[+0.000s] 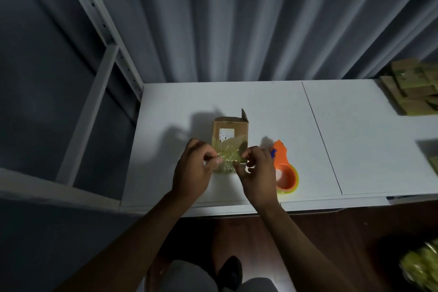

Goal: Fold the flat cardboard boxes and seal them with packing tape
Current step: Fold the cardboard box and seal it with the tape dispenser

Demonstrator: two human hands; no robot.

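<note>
At the far left stands a white metal shelf frame [104, 59] against a grey curtain [237, 19]. The white worktop [355, 149] begins beside it.

The left hand [193, 170] is above the near part of the worktop, and its fingers [214, 161] are curled and pinch the left end of a yellowish strip of tape [231, 161]. Just behind the tape stands the small cardboard box [230, 134], upright, with one flap raised at the top and wrinkled tape already on its lower front. The right hand [257, 168] pinches the other end of the strip; its fingers are curled too, and I cannot tell exactly how much tape it holds.

I think the step in hand is to put this strip on the box. To do it well, both hands should keep the strip stretched and flat, centre it over the seam, and press it from the middle outward so that it does not wrinkle or stick to itself.

Just right of the right hand the orange tape dispenser [284, 170] lies on the worktop. At the far right edge is a stack of flat boxes [412, 87].
</note>
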